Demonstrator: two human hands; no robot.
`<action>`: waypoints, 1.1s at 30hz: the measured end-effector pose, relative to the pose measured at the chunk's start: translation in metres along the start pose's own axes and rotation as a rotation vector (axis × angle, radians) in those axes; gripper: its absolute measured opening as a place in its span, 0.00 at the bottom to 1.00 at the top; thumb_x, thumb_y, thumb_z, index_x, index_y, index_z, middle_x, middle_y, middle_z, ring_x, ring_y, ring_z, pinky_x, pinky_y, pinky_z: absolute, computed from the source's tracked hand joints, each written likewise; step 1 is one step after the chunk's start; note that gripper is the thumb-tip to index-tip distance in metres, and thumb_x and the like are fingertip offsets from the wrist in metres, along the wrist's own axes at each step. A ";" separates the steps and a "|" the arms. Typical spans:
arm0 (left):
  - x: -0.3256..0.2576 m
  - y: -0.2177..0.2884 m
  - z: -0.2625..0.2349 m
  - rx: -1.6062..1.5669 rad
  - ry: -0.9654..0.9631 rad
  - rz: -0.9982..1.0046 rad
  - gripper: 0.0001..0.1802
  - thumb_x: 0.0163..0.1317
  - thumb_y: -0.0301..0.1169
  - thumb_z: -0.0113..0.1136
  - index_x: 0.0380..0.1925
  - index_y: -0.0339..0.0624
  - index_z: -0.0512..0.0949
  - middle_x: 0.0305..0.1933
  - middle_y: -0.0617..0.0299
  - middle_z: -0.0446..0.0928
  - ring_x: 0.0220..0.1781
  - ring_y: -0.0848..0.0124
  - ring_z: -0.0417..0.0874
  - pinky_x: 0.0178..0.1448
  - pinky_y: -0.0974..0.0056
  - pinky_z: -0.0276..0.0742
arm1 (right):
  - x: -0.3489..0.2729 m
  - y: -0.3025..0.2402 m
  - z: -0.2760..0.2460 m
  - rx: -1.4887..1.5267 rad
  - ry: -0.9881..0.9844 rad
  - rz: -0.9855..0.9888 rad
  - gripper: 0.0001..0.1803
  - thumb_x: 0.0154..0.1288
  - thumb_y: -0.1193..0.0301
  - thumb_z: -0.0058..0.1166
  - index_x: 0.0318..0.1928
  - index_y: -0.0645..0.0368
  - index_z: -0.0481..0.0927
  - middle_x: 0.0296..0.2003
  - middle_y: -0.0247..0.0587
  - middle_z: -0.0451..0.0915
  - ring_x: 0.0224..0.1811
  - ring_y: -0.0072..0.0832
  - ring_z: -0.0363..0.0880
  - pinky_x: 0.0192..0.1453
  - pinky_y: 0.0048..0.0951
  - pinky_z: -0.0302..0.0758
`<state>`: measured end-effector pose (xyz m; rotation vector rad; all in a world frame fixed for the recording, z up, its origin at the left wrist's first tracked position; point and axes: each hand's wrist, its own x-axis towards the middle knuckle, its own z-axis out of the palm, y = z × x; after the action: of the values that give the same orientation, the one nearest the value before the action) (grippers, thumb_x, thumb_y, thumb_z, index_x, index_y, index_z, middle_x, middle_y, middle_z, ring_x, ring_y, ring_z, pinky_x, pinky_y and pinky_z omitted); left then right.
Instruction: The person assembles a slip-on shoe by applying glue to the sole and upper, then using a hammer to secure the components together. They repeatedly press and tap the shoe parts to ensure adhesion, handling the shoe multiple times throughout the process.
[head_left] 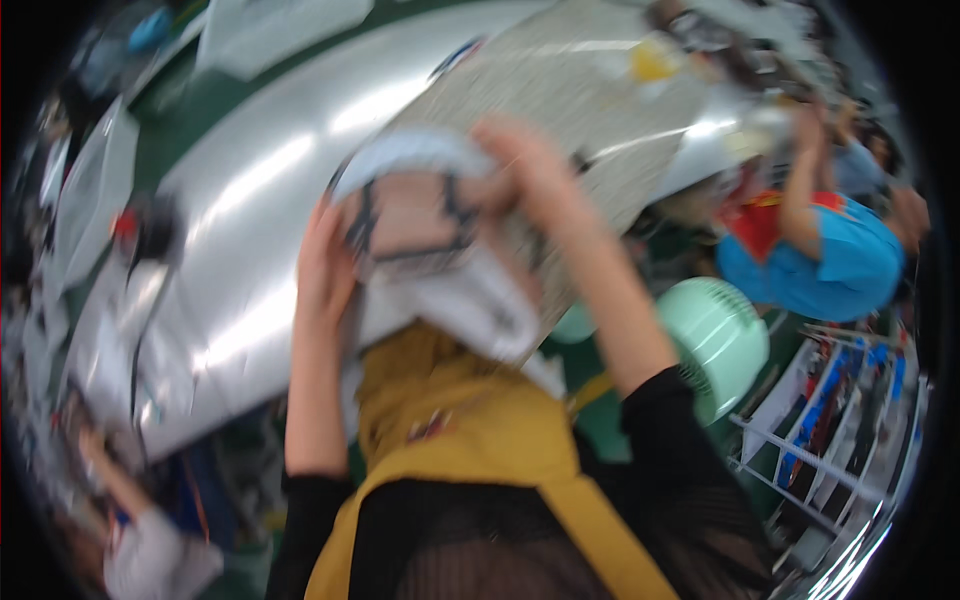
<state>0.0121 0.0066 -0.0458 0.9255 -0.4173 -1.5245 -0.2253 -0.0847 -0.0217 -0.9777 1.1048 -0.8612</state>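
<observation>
Between my hands is a brown-pink fabric piece [408, 215] with dark strap-like bands along its sides and lower edge. It has a pale blue-white upper part, and white material [470, 300] hangs below it. Motion blur hides its exact kind. My left hand [325, 260] is closed along its left edge, fingers pointing away from me. At its upper right edge, my right hand [530, 175] grips with bent, blurred fingers. The piece is at the near edge of a shiny metal table [240, 270], just beyond my mustard-yellow apron [450, 420].
A speckled grey surface [560, 90] adjoins the metal on the right. A mint-green round-backed seat [710, 340] stands near my right elbow. Farther right are a co-worker in blue and red [830, 260] and a metal rack [830, 430]. Another person [160, 560] is at lower left.
</observation>
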 end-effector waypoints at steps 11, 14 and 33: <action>-0.006 0.003 0.023 0.081 -0.046 0.108 0.22 0.66 0.42 0.50 0.55 0.41 0.65 0.48 0.60 0.73 0.50 0.70 0.75 0.51 0.58 0.74 | -0.160 -0.041 0.012 -0.727 -0.083 -0.635 0.12 0.56 0.81 0.55 0.42 0.63 0.80 0.39 0.40 0.80 0.32 0.23 0.75 0.35 0.20 0.72; -0.002 0.000 0.024 0.123 -0.057 0.114 0.23 0.66 0.42 0.48 0.55 0.41 0.65 0.49 0.59 0.73 0.51 0.69 0.74 0.52 0.57 0.74 | -0.188 -0.029 0.018 -0.813 -0.135 -0.429 0.17 0.50 0.78 0.62 0.44 0.60 0.79 0.43 0.41 0.79 0.31 0.25 0.77 0.31 0.23 0.73; -0.087 -0.044 0.016 -0.248 -0.317 -0.173 0.29 0.68 0.49 0.43 0.62 0.43 0.59 0.58 0.59 0.69 0.61 0.68 0.68 0.65 0.57 0.63 | -0.175 -0.011 0.004 -0.553 -0.111 -0.337 0.16 0.55 0.80 0.56 0.46 0.61 0.77 0.33 0.35 0.77 0.24 0.16 0.74 0.27 0.16 0.68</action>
<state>-0.0344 0.0939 -0.0409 0.5378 -0.3689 -1.8436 -0.2640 0.0730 0.0441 -1.6880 1.1224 -0.7663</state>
